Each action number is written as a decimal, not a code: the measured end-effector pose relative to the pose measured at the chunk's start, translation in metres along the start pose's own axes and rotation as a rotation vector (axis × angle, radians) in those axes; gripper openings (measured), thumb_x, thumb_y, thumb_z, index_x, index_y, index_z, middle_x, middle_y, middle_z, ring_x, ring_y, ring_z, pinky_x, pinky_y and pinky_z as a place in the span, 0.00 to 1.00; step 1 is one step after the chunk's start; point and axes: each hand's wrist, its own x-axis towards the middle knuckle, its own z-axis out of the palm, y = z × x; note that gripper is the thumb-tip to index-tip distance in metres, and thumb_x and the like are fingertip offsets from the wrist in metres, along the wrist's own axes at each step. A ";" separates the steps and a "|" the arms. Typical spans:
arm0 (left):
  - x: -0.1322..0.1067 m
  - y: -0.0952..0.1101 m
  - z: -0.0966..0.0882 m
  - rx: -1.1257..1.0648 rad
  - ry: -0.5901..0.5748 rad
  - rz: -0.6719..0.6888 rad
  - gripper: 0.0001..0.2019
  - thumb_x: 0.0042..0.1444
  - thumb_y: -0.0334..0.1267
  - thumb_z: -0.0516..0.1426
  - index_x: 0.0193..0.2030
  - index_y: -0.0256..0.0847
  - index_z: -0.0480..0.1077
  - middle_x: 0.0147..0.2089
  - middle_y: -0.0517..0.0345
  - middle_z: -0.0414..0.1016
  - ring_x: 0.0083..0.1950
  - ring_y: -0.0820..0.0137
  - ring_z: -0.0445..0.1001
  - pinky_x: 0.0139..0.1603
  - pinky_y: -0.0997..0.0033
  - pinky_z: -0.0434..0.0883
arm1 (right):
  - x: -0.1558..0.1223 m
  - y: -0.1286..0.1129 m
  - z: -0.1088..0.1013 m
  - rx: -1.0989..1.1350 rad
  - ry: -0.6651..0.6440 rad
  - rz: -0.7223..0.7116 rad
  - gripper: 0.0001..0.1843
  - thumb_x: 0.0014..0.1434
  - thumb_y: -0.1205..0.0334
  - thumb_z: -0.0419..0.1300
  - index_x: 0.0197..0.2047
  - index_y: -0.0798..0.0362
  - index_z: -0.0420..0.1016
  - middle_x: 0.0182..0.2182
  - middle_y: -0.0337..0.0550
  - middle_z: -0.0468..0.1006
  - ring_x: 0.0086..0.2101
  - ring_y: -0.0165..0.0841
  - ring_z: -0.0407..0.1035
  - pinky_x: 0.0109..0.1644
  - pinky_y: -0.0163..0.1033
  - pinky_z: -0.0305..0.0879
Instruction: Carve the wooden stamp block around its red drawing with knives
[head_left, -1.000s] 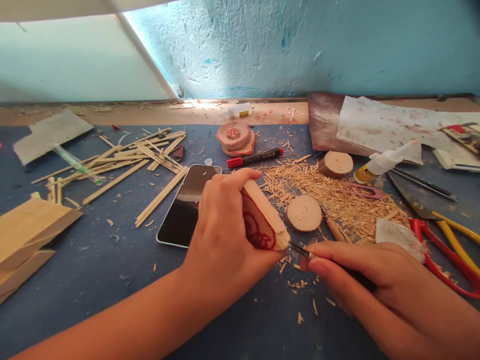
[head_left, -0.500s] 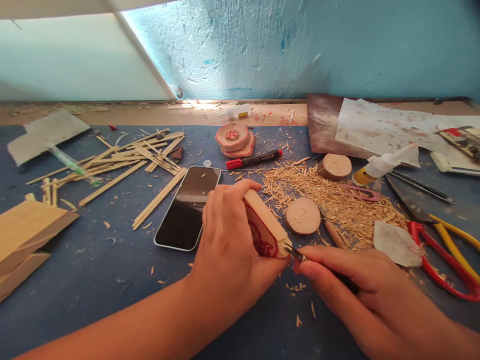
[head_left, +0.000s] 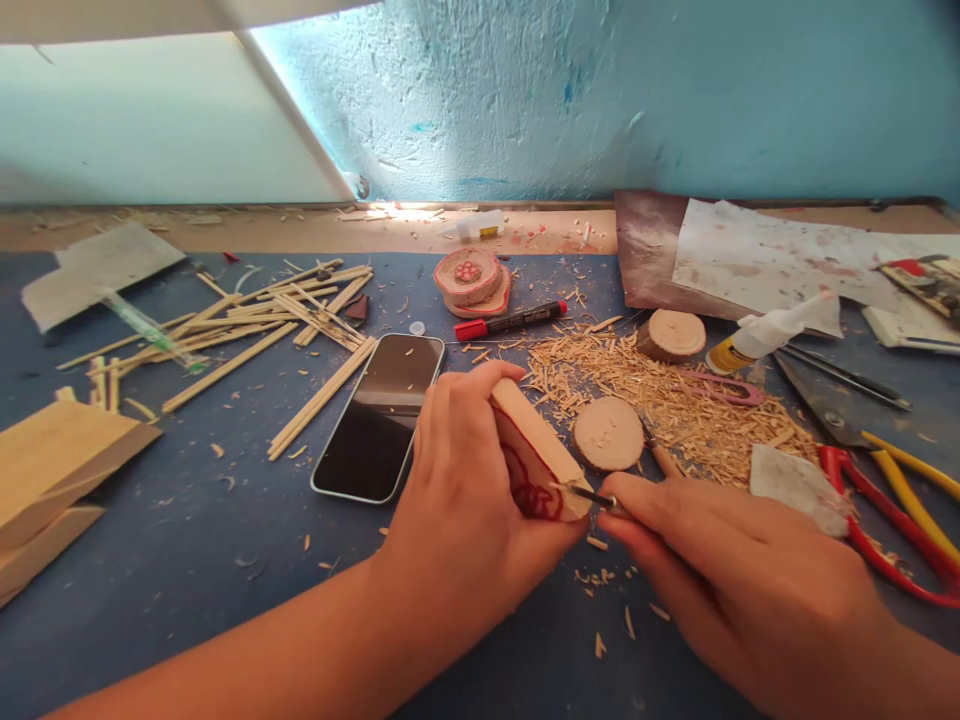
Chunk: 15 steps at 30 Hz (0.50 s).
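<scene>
My left hand [head_left: 469,480] grips a pale wood block [head_left: 541,435] from the left, thumb underneath and fingers over its top. Red marker lines show on the block's left face. In my right hand [head_left: 739,560] is a carving tool [head_left: 596,497] with a thin dark metal shaft; its handle is mostly hidden in my fist. The tool's tip touches the block's near corner, where a small curl of wood stands up. Just beyond the block lies a round wood slice [head_left: 609,434] with crumbs on it. A phone [head_left: 377,420] lies left of my left hand.
Wood shavings [head_left: 675,420] are heaped at the right, near a glue bottle [head_left: 769,335] and red-handled snips [head_left: 892,520]. A red marker [head_left: 510,320] and carved wood discs [head_left: 471,278] lie at the back. Thin sticks [head_left: 270,310] and a wood block [head_left: 64,465] are at left.
The tool tip has shifted slightly left across the block's corner. A fresh chip has dropped on the mat below the block. My left hand keeps its grip.
</scene>
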 end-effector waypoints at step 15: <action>0.009 -0.009 -0.008 0.044 0.002 -0.008 0.48 0.54 0.35 0.77 0.77 0.49 0.59 0.68 0.48 0.73 0.70 0.46 0.78 0.75 0.42 0.78 | 0.021 -0.009 -0.020 0.514 -0.338 0.362 0.24 0.85 0.59 0.53 0.35 0.46 0.78 0.26 0.32 0.85 0.25 0.28 0.82 0.29 0.34 0.72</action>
